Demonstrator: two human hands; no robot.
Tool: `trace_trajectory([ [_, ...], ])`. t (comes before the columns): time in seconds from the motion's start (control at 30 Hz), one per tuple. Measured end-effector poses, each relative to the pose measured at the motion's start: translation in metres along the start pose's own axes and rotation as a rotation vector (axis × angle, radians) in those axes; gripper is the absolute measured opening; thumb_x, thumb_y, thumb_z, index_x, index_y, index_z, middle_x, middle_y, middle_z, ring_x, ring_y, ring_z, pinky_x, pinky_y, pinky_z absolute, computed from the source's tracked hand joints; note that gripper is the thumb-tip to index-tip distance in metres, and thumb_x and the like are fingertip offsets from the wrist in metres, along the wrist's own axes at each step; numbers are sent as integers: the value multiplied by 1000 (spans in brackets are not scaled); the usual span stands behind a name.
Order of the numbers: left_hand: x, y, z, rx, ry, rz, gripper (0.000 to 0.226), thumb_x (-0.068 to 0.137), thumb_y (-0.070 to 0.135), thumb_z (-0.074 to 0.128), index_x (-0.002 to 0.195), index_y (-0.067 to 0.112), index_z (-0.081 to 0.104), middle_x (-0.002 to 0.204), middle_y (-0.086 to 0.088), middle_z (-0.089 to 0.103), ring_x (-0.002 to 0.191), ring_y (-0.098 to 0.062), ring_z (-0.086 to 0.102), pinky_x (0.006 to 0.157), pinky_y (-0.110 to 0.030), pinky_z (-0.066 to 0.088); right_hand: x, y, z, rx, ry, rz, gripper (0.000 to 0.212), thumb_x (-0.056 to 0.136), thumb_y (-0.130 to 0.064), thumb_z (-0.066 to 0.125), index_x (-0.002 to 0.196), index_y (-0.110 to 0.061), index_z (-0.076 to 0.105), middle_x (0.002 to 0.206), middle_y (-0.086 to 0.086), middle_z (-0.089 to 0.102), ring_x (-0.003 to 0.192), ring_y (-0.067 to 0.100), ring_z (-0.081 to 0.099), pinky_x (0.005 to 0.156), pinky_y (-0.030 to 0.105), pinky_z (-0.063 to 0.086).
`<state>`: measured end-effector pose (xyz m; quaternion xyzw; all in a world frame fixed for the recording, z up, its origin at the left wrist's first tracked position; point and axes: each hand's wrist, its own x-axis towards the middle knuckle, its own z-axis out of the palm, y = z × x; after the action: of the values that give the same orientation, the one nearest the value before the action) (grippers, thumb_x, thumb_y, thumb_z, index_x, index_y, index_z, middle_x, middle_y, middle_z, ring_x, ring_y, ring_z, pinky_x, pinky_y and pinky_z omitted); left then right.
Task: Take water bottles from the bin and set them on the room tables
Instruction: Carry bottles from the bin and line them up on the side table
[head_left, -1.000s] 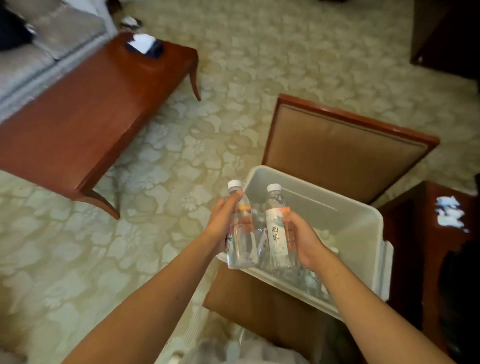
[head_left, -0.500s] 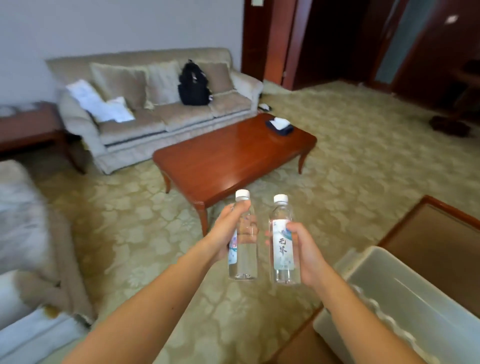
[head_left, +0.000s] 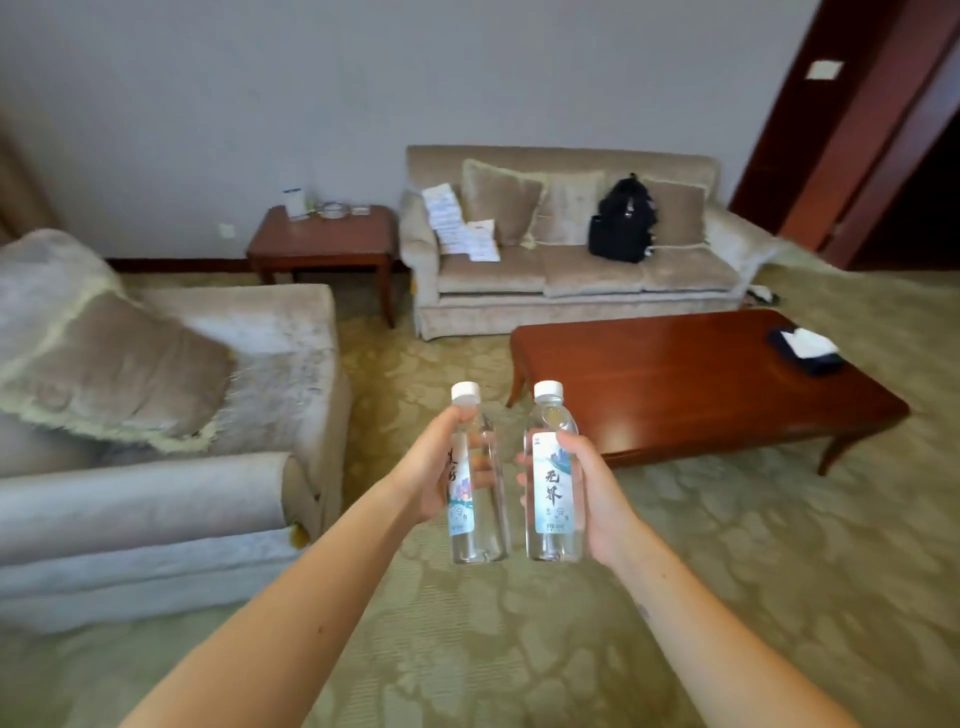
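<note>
Over the carpet (head_left: 519, 649), short of the coffee table's (head_left: 701, 384) near corner, the left hand (head_left: 428, 470) is gripping the left bottle (head_left: 475, 519) and the right hand (head_left: 597, 493) the right bottle (head_left: 553, 488) mid-label, likely light, slick plastic.

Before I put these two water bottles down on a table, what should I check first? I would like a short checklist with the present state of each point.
1. Left hand grips the left bottle, upright: ok.
2. Right hand grips the right bottle, upright: ok.
3. Both white caps on: ok.
4. Bare space on the coffee table, tissue box only at its far end: ok.
5. Bare space at the front of the side table: ok.
</note>
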<state>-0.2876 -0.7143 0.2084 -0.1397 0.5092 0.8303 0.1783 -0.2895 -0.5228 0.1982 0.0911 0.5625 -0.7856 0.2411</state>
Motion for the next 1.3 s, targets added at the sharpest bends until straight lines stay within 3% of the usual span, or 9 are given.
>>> trace_trajectory([
  [0.07,6,10,-15,-31,31,31,25,91,32,51,91,9,59,72,-3,61,51,-16,57,52,-27,52,25,-4,13,-34,-40,28,40,83,-49,64,97,-12,75,90,11,74,72,22,69,79,41,51],
  [0.17,29,26,-36,-100,97,72,25,90,32,50,94,10,61,74,-3,63,52,-17,58,54,-29,51,70,-15,28,-115,-133,78,61,68,-55,71,110,-10,71,87,10,74,69,21,69,69,35,55],
  [0.3,75,52,-54,-91,170,121,28,95,31,50,110,10,60,80,-5,69,65,-20,65,79,-38,52,136,-40,42,-179,-203,105,82,65,-56,73,131,-10,59,93,7,73,72,19,71,60,31,55],
  [0.4,112,78,-52,-48,207,203,21,98,29,52,108,13,61,82,-5,70,70,-20,66,79,-37,53,188,-69,45,-224,-263,124,90,61,-61,76,134,-12,57,99,10,72,75,22,71,60,32,55],
  [0.53,160,110,-47,-22,233,275,16,98,26,53,97,15,65,81,-5,70,71,-18,68,72,-33,55,249,-113,47,-241,-352,147,83,67,-57,71,133,-9,57,92,12,72,67,23,70,55,32,55],
  [0.8,249,164,-71,-29,353,265,27,92,33,64,108,13,63,85,-6,68,76,-19,65,79,-37,52,365,-165,61,-276,-435,175,80,69,-59,69,131,-10,57,87,11,67,68,22,66,60,31,54],
  [1.0,330,216,-119,-31,393,260,34,89,41,67,110,14,66,89,-5,67,82,-20,65,88,-41,50,470,-191,90,-251,-448,200,52,72,-58,67,99,-14,64,78,7,61,66,22,60,67,32,50],
  [1.13,394,272,-157,-46,333,266,37,92,42,63,116,15,62,88,-5,65,82,-20,65,85,-41,53,553,-211,126,-252,-439,167,44,82,-56,63,96,-15,67,80,7,65,70,22,63,74,35,51],
  [1.3,474,357,-217,-23,277,247,43,90,47,64,118,16,58,89,-4,64,82,-18,66,85,-41,53,656,-244,178,-222,-429,117,53,72,-57,66,100,-11,68,82,8,69,70,22,66,71,35,53],
])
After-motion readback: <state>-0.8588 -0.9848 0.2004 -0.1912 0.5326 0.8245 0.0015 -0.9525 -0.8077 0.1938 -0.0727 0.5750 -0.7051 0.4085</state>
